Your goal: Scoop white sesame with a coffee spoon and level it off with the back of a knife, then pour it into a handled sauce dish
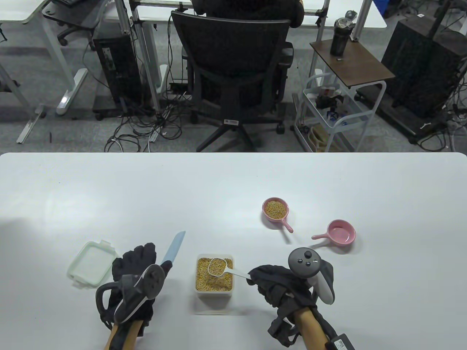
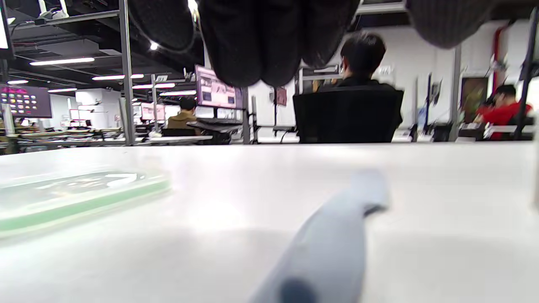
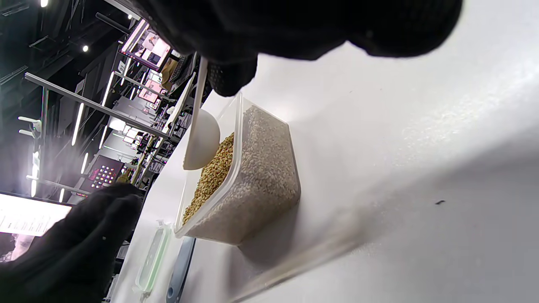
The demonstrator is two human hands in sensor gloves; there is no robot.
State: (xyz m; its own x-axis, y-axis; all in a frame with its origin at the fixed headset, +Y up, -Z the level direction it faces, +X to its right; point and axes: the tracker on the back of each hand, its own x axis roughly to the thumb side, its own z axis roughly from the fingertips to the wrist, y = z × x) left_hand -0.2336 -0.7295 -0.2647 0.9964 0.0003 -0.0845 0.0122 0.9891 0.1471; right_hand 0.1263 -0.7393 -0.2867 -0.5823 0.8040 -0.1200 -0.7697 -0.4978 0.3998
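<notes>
A clear container of sesame stands near the table's front edge. My right hand pinches the handle of a white coffee spoon. The spoon's bowl is heaped with sesame and sits just over the seeds in the container. In the right wrist view the spoon hangs over the container. The knife, with a light blue blade, lies flat to the container's left. My left hand hovers over the knife's handle end, fingers hanging loose and holding nothing. Two pink handled sauce dishes sit farther right, one holding sesame and one empty.
The container's green-rimmed lid lies flat left of my left hand, also in the left wrist view. Beyond the table's far edge are an office chair with a seated person and a small cart.
</notes>
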